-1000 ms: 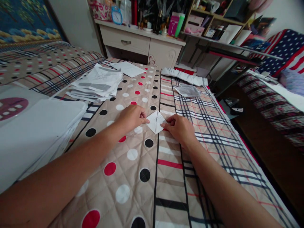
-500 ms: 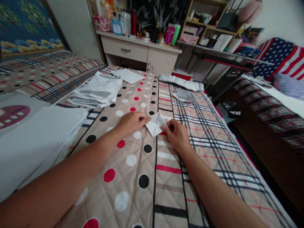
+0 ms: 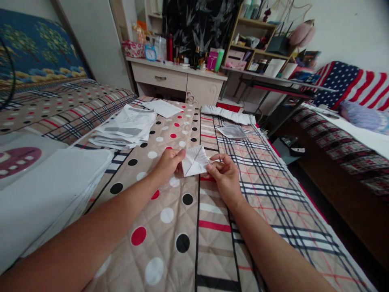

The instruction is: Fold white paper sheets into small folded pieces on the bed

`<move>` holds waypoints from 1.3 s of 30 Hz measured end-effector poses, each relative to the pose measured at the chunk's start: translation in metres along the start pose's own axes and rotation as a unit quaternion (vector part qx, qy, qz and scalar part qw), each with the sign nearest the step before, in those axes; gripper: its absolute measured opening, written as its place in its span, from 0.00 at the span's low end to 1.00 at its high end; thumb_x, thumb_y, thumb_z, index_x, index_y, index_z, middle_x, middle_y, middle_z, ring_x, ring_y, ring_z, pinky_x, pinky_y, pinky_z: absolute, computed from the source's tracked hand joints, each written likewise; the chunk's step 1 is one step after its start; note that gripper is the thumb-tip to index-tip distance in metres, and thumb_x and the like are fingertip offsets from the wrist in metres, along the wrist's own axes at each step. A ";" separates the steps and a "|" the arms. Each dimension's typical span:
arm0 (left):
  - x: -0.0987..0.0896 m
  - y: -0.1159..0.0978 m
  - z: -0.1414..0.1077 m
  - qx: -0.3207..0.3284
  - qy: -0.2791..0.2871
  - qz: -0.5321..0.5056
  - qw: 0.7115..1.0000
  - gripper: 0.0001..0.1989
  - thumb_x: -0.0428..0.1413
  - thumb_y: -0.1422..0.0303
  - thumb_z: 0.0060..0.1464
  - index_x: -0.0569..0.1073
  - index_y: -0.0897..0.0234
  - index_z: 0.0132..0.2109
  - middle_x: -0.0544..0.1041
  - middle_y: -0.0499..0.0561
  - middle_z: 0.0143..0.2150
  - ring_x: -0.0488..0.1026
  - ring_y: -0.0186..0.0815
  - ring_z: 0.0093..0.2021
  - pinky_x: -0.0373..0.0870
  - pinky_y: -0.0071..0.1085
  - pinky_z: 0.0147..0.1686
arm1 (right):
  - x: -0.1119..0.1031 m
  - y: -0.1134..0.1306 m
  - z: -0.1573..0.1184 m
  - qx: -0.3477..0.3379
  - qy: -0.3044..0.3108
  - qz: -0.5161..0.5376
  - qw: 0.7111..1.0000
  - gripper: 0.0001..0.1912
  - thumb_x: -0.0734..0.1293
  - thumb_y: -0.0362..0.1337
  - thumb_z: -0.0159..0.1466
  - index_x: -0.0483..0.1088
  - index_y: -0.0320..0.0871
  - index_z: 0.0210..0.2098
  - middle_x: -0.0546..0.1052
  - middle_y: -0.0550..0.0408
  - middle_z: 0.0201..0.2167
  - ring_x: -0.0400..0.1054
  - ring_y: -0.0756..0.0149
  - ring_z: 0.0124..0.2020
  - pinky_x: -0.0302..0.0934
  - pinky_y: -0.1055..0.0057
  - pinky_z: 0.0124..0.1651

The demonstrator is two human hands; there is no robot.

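Observation:
A small folded piece of white paper (image 3: 194,163) with printed lines and creases is held between my two hands, just above the quilted bedspread (image 3: 170,251). My left hand (image 3: 169,162) pinches its left edge between thumb and fingers. On the other side, my right hand (image 3: 224,174) grips the lower right corner with thumb and forefinger, its other fingers curled. Creases run across the paper and meet near its middle. The fingers behind the paper are partly hidden.
On the left lie a stack of printed sheets (image 3: 124,127) and a larger pile of white paper (image 3: 60,178). A single sheet (image 3: 164,108) lies farther back. A folded paper strip (image 3: 227,114) and a flat grey-white packet (image 3: 232,131) rest at the far right. A dresser (image 3: 173,77) stands behind.
The folded paper has turned and tilted between my hands, from a flat diamond to a raised shape. My left hand has shifted slightly left. The camera view has tipped up a little.

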State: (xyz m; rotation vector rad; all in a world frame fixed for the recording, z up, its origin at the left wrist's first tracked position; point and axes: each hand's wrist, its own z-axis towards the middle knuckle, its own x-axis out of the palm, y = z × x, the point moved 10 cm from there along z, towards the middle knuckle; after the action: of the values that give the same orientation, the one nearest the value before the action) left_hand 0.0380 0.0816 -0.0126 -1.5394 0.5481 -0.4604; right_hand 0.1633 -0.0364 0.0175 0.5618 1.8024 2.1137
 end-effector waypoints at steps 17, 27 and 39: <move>0.056 -0.097 -0.075 0.486 -0.060 0.475 0.731 0.08 0.53 0.72 0.60 0.77 0.64 0.41 0.79 0.52 0.35 0.73 0.37 0.37 0.68 0.32 0.37 | -0.017 0.029 -0.012 -0.153 -0.090 -0.051 0.983 0.11 0.69 0.40 0.60 0.62 0.45 0.33 0.72 0.61 0.26 0.67 0.71 0.25 0.63 0.73 0.29; 0.030 -0.007 -0.019 -0.059 0.023 -0.045 0.997 0.18 0.64 0.70 0.46 0.69 0.68 0.45 0.79 0.50 0.27 0.75 0.31 0.23 0.71 0.24 0.23 | -0.013 -0.013 0.005 0.008 -0.046 -0.010 0.999 0.30 0.74 0.42 0.52 0.61 0.45 0.50 0.77 0.53 0.37 0.73 0.63 0.34 0.68 0.68 0.34; 0.014 -0.007 0.007 0.044 0.056 0.271 0.960 0.06 0.63 0.67 0.46 0.79 0.67 0.30 0.75 0.47 0.23 0.67 0.29 0.22 0.58 0.24 0.21 | -0.012 -0.012 0.031 0.032 0.079 -0.378 0.922 0.12 0.69 0.44 0.56 0.72 0.40 0.32 0.73 0.57 0.21 0.64 0.70 0.21 0.53 0.74 0.23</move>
State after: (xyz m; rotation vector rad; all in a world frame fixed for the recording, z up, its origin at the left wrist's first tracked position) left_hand 0.0540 0.0783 -0.0067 -1.2156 0.9888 -0.1459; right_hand 0.1881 -0.0131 0.0089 -0.2837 1.7726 1.5881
